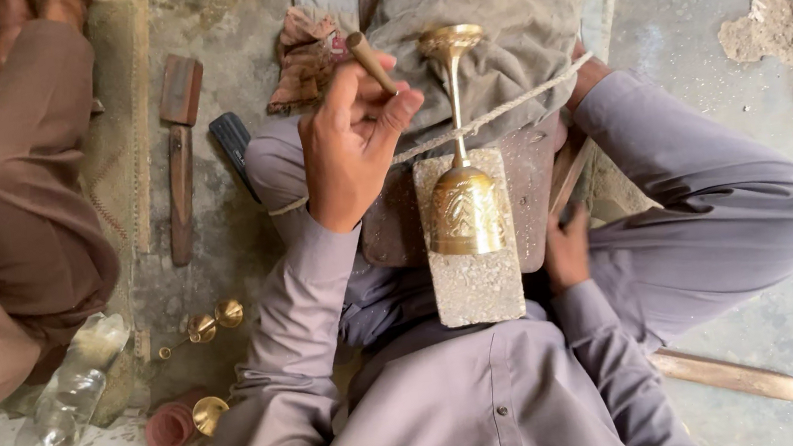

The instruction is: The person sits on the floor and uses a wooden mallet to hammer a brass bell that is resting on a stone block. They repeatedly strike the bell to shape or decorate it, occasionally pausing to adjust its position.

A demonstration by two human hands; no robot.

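Goblet (465, 199), brass, lying bowl-down along a stone block (474, 284) on the lap, pinned by a taut rope (494, 115) for steadiness. Left hand (351, 143) clamped on a wooden stick (371, 62), raised above. Right hand (569, 250) bracing the block's edge, grip unclear.

Just 1 view, from the person's head, looking straight down and close onto the lap, where a brass goblet (463, 179) lies on a stone block (474, 289); floor (755, 108) surrounds.
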